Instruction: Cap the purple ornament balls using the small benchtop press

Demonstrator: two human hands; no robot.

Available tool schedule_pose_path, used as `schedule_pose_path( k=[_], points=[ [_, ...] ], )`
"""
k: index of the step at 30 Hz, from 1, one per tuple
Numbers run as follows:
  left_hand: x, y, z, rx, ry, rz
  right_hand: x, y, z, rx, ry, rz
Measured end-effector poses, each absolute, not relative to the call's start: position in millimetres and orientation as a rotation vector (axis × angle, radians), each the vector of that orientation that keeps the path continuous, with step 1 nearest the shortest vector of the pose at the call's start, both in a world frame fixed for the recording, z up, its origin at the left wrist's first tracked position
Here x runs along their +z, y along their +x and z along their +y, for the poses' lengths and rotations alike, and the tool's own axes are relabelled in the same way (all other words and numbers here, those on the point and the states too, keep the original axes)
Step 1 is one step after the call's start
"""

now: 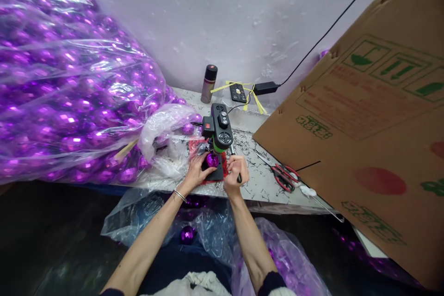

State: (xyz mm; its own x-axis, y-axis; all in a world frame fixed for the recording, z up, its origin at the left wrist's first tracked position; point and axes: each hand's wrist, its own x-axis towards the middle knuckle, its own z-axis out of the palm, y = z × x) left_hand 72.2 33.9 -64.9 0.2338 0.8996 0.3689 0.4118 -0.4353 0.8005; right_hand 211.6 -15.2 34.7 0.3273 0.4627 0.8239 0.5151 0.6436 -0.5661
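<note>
A small black bench machine [221,125] with a red switch and a green ring stands on a red patch of the worktable. Under its head sits a shiny purple faceted ball [212,160]. My left hand [197,170], with a bangle at the wrist, holds this ball between thumb and fingers. On the machine's other side, my right hand [236,171] is wrapped round a black-gripped lever handle [239,178]. What the machine's tip does to the ball is hidden from above.
A big clear bag of purple balls [69,92] fills the left. At the right leans a large cardboard box [367,120]. Red-handled scissors [284,176], a dark bottle [208,84], a phone [237,92] and a power adapter [265,88] lie about. Black scraps litter the table [256,182].
</note>
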Motion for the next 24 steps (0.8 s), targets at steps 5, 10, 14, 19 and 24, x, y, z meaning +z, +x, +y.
schedule_pose_path(
  k=[5,10,14,19,24],
  points=[
    [-59.6,63.7,5.3,1.231,1.939,1.207,80.7,211.4,-19.5,0.132,-1.026,-1.258],
    [-64.2,30.5,-66.8,1.245,2.287,1.096,68.2,210.5,-24.3,0.118,-1.005,-1.287],
    [-76.8,15.7,-102.5,1.16,2.596,1.006,52.2,208.1,-26.5,0.104,-1.01,-1.269],
    [-60.7,19.2,-65.2,1.323,2.567,1.201,54.0,208.0,-27.2,0.078,-0.975,-1.283],
    [-10.5,13.0,48.5,0.74,2.199,1.976,56.2,207.2,-27.8,0.08,-0.968,-1.276]
  ],
)
